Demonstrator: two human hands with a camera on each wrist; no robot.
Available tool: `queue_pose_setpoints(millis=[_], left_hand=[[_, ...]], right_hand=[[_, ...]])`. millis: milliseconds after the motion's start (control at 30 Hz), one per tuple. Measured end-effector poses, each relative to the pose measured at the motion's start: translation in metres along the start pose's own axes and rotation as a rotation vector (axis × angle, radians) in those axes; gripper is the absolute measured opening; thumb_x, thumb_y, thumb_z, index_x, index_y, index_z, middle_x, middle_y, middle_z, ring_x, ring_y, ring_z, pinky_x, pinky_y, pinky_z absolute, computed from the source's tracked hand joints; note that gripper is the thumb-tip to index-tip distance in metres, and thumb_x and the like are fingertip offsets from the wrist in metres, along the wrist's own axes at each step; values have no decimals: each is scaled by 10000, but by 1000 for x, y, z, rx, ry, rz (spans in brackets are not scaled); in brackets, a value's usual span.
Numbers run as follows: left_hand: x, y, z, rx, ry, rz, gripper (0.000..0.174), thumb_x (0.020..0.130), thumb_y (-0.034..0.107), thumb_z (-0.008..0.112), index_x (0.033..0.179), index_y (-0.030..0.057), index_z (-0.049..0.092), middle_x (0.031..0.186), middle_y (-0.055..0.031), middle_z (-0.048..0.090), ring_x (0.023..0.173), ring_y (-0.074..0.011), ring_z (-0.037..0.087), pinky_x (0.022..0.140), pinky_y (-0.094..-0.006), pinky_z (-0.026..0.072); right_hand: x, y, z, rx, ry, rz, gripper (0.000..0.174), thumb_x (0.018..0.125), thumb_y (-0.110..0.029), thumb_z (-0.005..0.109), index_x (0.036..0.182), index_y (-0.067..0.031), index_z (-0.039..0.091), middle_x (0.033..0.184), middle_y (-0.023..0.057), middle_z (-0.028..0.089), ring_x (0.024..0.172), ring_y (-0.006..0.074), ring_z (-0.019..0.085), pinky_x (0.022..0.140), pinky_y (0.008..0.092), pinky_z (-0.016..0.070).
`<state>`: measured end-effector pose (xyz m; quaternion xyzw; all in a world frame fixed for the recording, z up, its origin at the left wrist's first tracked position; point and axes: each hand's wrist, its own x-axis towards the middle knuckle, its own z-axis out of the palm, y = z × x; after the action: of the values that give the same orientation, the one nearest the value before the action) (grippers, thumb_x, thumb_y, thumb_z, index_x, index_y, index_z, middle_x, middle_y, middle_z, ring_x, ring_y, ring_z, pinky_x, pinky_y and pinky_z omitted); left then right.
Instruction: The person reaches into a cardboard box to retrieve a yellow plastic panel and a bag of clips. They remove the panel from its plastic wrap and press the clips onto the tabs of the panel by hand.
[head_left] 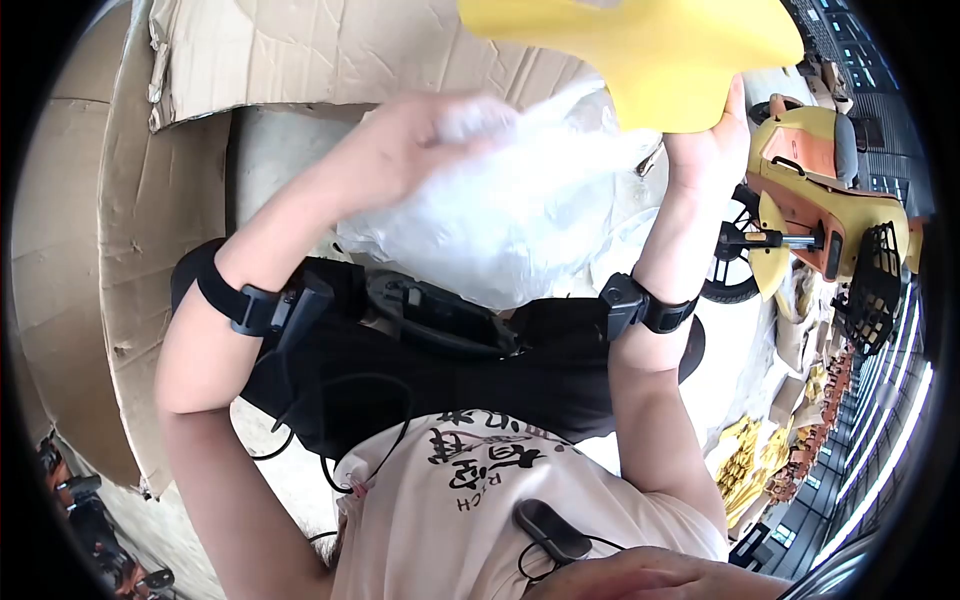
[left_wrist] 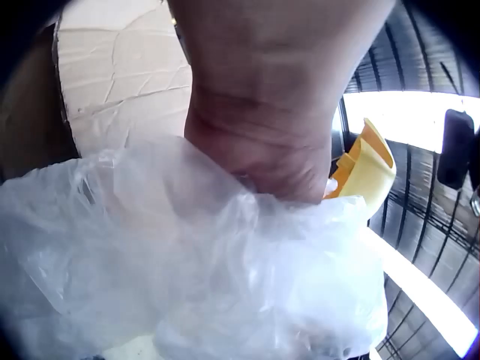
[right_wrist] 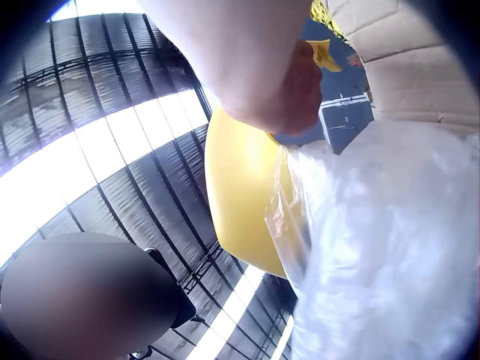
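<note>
My left hand [head_left: 425, 140], blurred in the head view, grips a clear plastic bag [head_left: 500, 225] by its upper part. In the left wrist view the bag [left_wrist: 187, 255] spreads around the fingers and hides them. My right hand [head_left: 708, 145] holds a curved, glossy yellow plastic panel [head_left: 660, 65] near its lower end, thumb up along the edge. A thin flap of the bag stretches toward the panel in the head view. In the right wrist view the bag overlaps the edge of the panel [right_wrist: 240, 195].
Large cardboard sheets [head_left: 290, 50] stand in front and at the left. A yellow and orange scooter [head_left: 815, 190] is at the right, with yellow parts [head_left: 750, 460] piled behind it. A dark rounded object [head_left: 440, 315] lies by the lap.
</note>
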<state>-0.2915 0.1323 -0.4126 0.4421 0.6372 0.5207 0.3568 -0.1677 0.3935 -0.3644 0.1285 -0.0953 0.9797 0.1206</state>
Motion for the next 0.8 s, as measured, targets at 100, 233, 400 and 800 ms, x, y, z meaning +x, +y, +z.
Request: queue_pose_setpoints(millis=[100,233,400,800], left_hand=[[4,-7,18,858,-200,162,364,821,62,644,1183,20,622,1092,-152,650,1028,-344,608,904,-393,487],[9,-23,1,795,24,74,413,822,104,681,1218,26,594,1163,-139,634,1089,-298,588,921,-381,469],[1,1,-11,55,129,294,586,821,279,750,1306,47,518,1250,-78,564,1166,-206,508,992,-351,400],[-3,-5,-47,666,506,233,192,828,130,640,978,32,710,876,-155,704,810,-296,684,754,-362,529]], right_hand=[[10,-13,2,-31,114,-25,370,1034,-228,393,1294,5,514,1300,136,569,1221,247,508,1075,427,376],[9,61,26,-201,181,-161,278,984,-251,534,1138,-25,585,1137,58,646,1095,195,597,1057,420,398],[5,64,30,-132,306,-61,377,1012,-289,477,1280,-31,541,1306,128,590,1207,298,542,1069,446,386],[-5,49,-17,118,208,89,399,1042,-236,343,1346,-22,488,1388,140,522,1285,308,487,1101,466,354]])
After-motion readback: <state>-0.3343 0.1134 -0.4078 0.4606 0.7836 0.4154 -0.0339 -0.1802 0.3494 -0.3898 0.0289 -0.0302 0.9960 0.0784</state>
